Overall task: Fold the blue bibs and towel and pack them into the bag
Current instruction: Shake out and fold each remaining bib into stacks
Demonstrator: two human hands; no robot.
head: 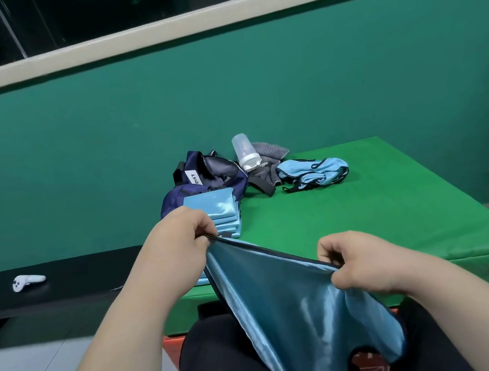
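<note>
A shiny blue bib [297,312] with dark trim hangs over my lap, stretched between both hands. My left hand [177,238] pinches its upper left corner above the table's near edge. My right hand [356,260] pinches the top edge further right and lower. A stack of folded blue bibs [221,211] lies on the green table, just beyond my left hand. Behind the stack sits the navy bag [203,179], open and slumped. More unfolded blue bibs [312,172] lie in a heap at the back of the table.
A clear baby bottle [245,152] with a white collar stands behind the bag, next to a grey cloth [268,162]. The green table [373,228] ends right before my knees. A white controller [28,281] lies on a black bench at left.
</note>
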